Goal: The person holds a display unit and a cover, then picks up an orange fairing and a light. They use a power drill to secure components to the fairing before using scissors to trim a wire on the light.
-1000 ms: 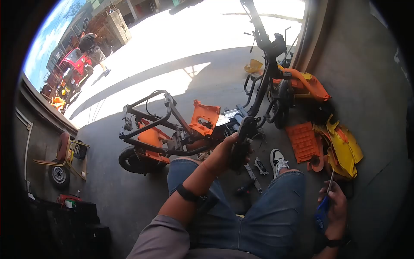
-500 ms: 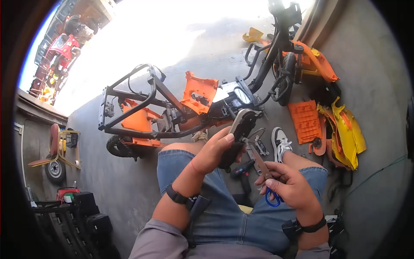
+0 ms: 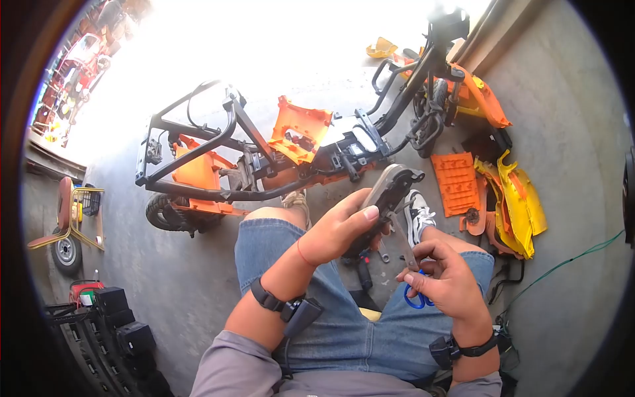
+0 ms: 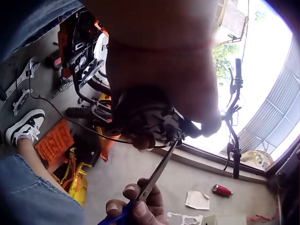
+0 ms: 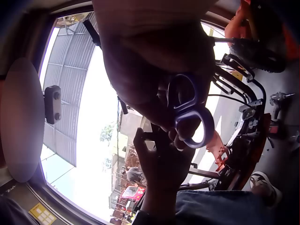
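Note:
My left hand (image 3: 339,228) grips a dark, rounded part (image 3: 391,188) with a cable on it, above my lap. From the right, my right hand (image 3: 444,281) pinches blue-handled scissors (image 3: 418,296) near the pivot, fingers around the blades rather than through the loops. In the left wrist view the scissor blades (image 4: 161,166) look closed together, their tip at the underside of the dark part (image 4: 150,115). The right wrist view shows the blue loops (image 5: 202,125) hanging outside the palm; the blade tip is hidden there.
A bare scooter frame (image 3: 231,195) with orange panels (image 3: 301,129) stands ahead. Orange (image 3: 455,185) and yellow panels (image 3: 522,205) lie at the right. Tools (image 4: 21,79) lie by a shoe (image 4: 28,126); a chair (image 3: 65,208) and black boxes (image 3: 135,337) are at the left.
My right hand has come from the far right to the dark part, bringing the scissors up to it. My left hand still holds the part, now slightly lower. The head view has shifted.

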{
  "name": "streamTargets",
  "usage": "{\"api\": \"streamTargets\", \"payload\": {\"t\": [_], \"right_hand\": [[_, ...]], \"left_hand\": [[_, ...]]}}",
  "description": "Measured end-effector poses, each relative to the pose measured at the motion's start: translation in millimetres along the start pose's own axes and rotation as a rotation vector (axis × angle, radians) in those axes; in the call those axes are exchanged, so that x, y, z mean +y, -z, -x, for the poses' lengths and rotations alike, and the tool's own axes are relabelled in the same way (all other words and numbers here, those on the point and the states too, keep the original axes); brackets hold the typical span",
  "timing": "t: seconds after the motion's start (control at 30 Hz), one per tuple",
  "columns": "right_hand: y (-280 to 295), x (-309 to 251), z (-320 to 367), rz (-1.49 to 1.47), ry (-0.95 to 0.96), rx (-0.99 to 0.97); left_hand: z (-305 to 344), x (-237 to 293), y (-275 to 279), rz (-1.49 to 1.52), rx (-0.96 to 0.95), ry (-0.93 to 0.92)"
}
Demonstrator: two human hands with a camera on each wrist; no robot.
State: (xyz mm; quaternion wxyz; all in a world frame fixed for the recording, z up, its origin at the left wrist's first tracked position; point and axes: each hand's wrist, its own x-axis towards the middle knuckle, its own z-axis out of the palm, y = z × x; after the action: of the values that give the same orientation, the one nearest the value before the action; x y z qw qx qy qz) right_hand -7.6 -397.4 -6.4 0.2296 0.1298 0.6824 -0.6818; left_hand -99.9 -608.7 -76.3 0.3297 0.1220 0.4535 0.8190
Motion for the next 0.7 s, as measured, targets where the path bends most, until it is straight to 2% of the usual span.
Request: {"api": "streamTargets", "payload": {"t": [0.2,0.3,0.37,0.43,0.53,0.7], "right_hand": [[-1.1,11.4,-1.8,-0.048,-0.056,0.056],[-3.0,15.1,-0.6,-0.112,-0.022,0.017],[-5.0,19.7,1.1,-0.181,0.007,-0.018],[-8.7,25.8,2.3,-0.337,0.051,-0.104],[-15.1,36.4,3.5,-0.414,0.048,-0.106],[-17.0,41.3,3.6,-0.416,0.017,-0.084]], "left_hand": [[2.0,-2.8,0.2,-0.09,0.05,-0.013],[0.2,-10.9,3.1,-0.082,0.075,-0.074],[-1.6,-17.0,1.2,-0.079,0.134,-0.193],[-2.1,-15.7,0.0,-0.076,0.139,-0.194],[-3.9,-12.7,-4.8,-0.042,0.161,-0.169],[-7.0,-11.7,-7.2,0.159,0.121,-0.064]]}}
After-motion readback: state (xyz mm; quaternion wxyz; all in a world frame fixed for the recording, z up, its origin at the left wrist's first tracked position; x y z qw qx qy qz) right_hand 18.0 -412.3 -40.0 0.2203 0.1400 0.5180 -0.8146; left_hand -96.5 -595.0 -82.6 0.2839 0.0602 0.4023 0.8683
